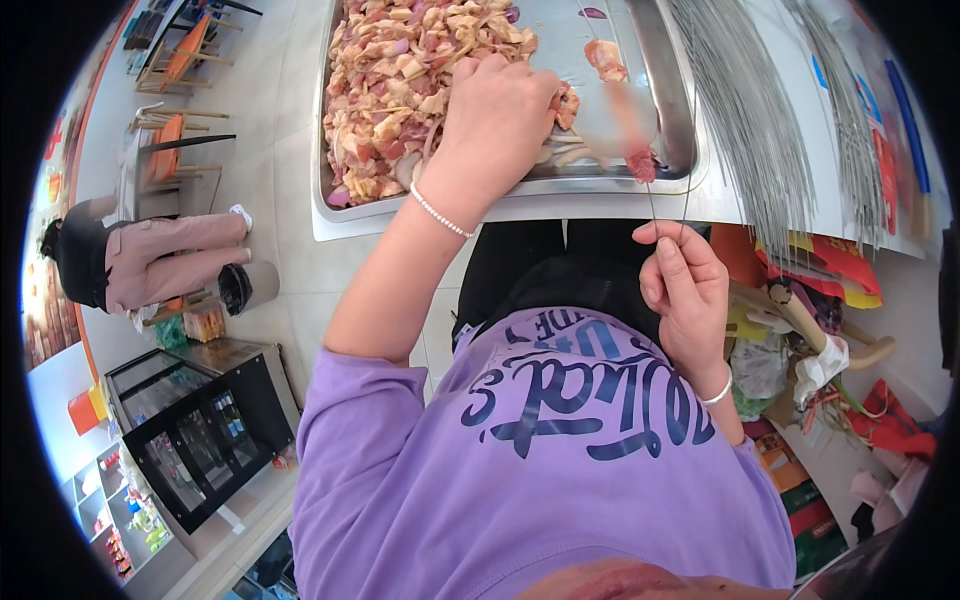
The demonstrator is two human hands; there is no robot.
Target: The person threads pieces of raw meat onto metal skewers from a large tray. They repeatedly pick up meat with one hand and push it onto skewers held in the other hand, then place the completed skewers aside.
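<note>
Pale floor tiles (285,90) extend left of the white bench (610,207), with a person (165,250) and a black glass-fronted cabinet (200,430) standing well away. On the bench sits a shallow metal tray (562,45), its left portion heaped with cut meat (400,90): pale pink and tan chunks, glossy, mixed with purple onion pieces.

Right hand (688,285): grip pinched together, thumb against forefinger, clamped on the lower end of a thin metal skewer (651,203). A dark red meat piece (641,165) sits on the skewer above the hand, over the tray's near right corner; the stretch above is blurred.

Left hand (500,120): lowered over the right edge of the heap, touching it. Fingertips are hidden, so whether this grip is apart or together cannot be told.

Bare metal shows in the tray's right part, around one loose chunk (605,60). Right of the rim, bundled skewers (755,110) crowd the bench; a narrow white strip runs along its near edge.
</note>
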